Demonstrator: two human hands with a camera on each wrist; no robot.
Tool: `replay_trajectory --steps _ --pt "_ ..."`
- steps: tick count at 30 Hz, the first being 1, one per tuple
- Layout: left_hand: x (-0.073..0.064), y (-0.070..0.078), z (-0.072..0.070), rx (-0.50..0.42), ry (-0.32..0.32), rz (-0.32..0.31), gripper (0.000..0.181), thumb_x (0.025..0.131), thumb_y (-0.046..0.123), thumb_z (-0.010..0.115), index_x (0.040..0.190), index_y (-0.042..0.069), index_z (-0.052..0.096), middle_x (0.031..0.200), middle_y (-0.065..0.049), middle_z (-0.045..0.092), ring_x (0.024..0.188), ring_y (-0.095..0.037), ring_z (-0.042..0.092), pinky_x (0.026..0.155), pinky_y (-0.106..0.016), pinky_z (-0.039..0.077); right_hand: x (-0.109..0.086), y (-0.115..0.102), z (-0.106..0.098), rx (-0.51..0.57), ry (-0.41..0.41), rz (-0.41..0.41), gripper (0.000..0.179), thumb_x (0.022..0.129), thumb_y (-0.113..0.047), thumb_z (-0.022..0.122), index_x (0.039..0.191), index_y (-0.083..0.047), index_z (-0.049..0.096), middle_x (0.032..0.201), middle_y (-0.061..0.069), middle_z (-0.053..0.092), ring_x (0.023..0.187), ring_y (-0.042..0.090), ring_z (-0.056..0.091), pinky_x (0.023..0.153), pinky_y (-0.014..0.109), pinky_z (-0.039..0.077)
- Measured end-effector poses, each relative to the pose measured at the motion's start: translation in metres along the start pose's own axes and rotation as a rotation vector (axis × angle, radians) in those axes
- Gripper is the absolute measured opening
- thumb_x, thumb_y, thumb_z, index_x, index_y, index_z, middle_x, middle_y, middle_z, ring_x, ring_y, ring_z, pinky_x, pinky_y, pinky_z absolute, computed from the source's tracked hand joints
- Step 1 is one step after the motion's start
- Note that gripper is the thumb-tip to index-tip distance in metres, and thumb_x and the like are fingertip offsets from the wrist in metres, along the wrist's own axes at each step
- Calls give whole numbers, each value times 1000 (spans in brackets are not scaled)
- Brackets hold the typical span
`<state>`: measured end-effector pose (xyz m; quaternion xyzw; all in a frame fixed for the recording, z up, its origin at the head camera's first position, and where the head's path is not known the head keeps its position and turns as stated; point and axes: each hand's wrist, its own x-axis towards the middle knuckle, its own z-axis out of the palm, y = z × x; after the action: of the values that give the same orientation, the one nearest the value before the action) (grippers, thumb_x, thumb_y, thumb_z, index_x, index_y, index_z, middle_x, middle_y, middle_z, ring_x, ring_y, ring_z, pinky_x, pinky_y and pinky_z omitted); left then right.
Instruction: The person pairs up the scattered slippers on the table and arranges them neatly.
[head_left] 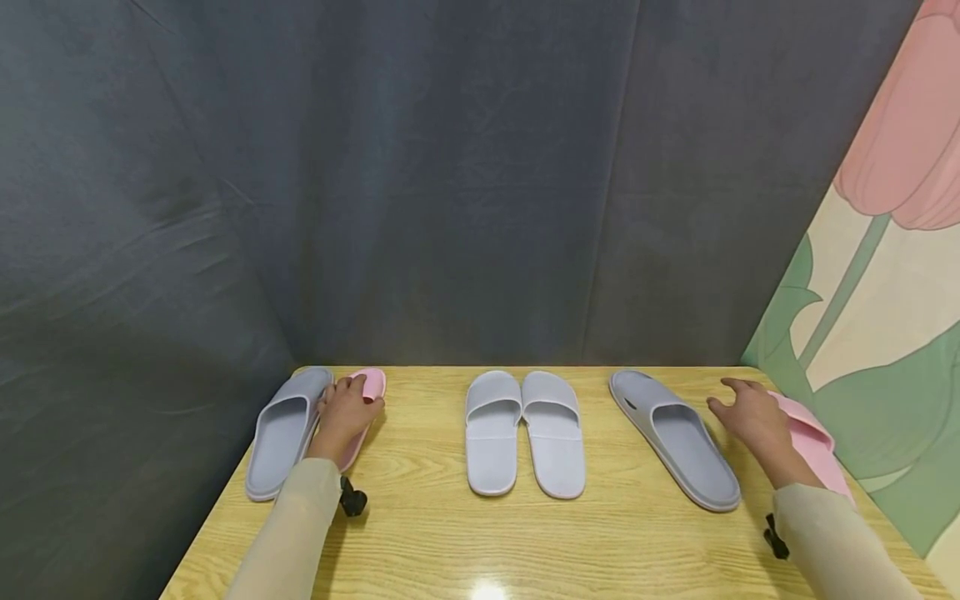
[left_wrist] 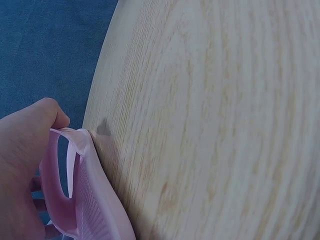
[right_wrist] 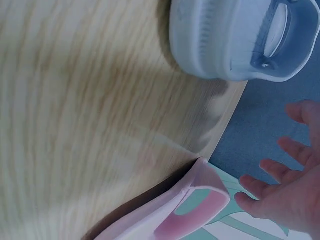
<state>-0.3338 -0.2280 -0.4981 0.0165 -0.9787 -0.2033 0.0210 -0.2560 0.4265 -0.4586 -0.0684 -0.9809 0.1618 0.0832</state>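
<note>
Pink slipper left of white pair, left hand gripping it; table edge just behind pair, room both sides; right hand released, partly hiding other pink slipper

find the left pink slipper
In the head view, the left pink slipper is at the left of the table, gripped by the left hand, just right of a grey slipper.

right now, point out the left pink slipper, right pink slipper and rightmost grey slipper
Left pink slipper (left_wrist: 93, 210): left wrist view, on the footbed.
Right pink slipper (head_left: 821, 463): head view, on the footbed.
Rightmost grey slipper (head_left: 692, 452): head view, on the footbed.
</note>
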Motion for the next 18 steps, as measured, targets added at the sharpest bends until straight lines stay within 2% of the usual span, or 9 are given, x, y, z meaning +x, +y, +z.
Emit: replay_trajectory --steps 18 --pt "-4 3 -6 40 -11 21 73 94 43 56 153 4 39 152 -30 37 138 -52 28 105 -74 26 1 29 -2 1 38 -31 54 97 -29 58 130 12 50 128 47 44 111 66 46 78 70 43"
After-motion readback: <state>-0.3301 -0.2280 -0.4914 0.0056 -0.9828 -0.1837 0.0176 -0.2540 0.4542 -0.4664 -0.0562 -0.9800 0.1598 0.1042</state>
